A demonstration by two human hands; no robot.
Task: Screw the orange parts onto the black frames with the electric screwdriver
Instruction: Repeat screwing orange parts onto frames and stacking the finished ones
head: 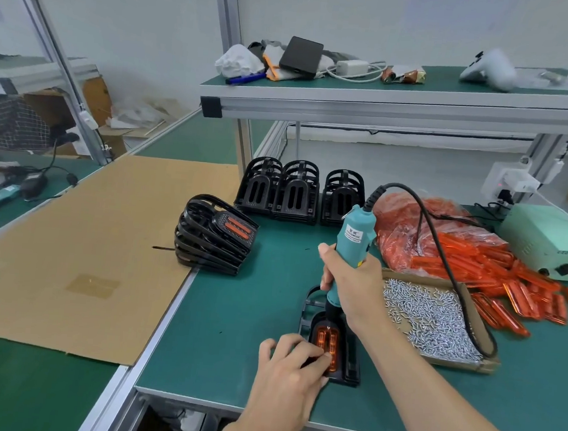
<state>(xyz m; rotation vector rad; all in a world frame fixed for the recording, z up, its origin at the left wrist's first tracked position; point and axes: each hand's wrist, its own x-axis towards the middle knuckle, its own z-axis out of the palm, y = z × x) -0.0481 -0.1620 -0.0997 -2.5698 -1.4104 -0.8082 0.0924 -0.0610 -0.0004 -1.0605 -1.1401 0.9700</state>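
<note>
A black frame (348, 365) lies flat on the green mat near the front edge, with an orange part (326, 339) seated in it. My right hand (352, 283) grips the teal electric screwdriver (354, 238) upright, its tip down on the far end of the orange part. My left hand (290, 367) rests on the frame's near left side, fingertips pressing on the orange part. A stack of frames with orange parts fitted (215, 233) lies to the left. Three stacks of bare black frames (295, 192) stand at the back.
A cardboard tray of silver screws (438, 318) sits right of the frame, with the screwdriver's black cable (443, 260) draped over it. Loose orange parts and a bag of them (478, 256) lie beyond. A green power supply (548, 238) stands far right. Cardboard sheet (77, 248) covers the left bench.
</note>
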